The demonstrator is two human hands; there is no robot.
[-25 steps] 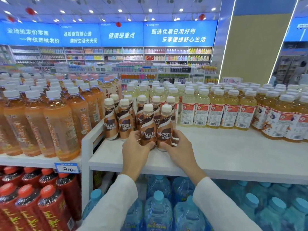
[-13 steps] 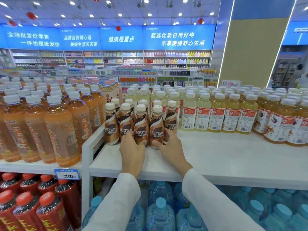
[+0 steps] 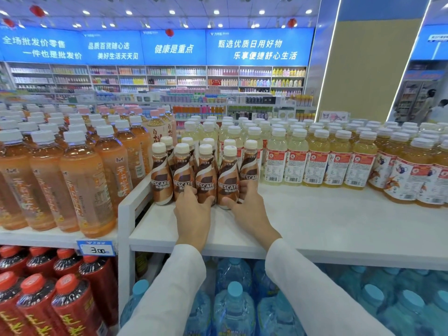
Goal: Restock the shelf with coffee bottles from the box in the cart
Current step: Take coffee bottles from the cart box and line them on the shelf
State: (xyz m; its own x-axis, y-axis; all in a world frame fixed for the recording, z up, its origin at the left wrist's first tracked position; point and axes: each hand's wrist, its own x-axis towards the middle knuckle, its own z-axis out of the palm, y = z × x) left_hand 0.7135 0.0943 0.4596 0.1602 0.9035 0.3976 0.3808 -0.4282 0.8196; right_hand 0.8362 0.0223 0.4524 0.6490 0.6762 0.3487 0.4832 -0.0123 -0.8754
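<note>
Grips two Nescafé coffee bottles [image 3: 206,180] on the white shelf [image 3: 315,221], one in each hand.

Curls the left hand [image 3: 194,212] round the bottom of one brown bottle and the right hand [image 3: 249,209] round the bottom of the next one, thumbs in front, fingers tucked at the sides. Has both upright, bottoms on the shelf, in the front row of a small bunch at the shelf's left end, white caps on top. Sees tall orange tea bottles [image 3: 80,180] just to the left, and pale yellow drink bottles [image 3: 298,161] just to the right and behind. Looks down on blue water jugs [image 3: 232,309] under the shelf, red-capped bottles [image 3: 34,304] low on the left, and a price tag [image 3: 97,248] reading 3.00.
</note>
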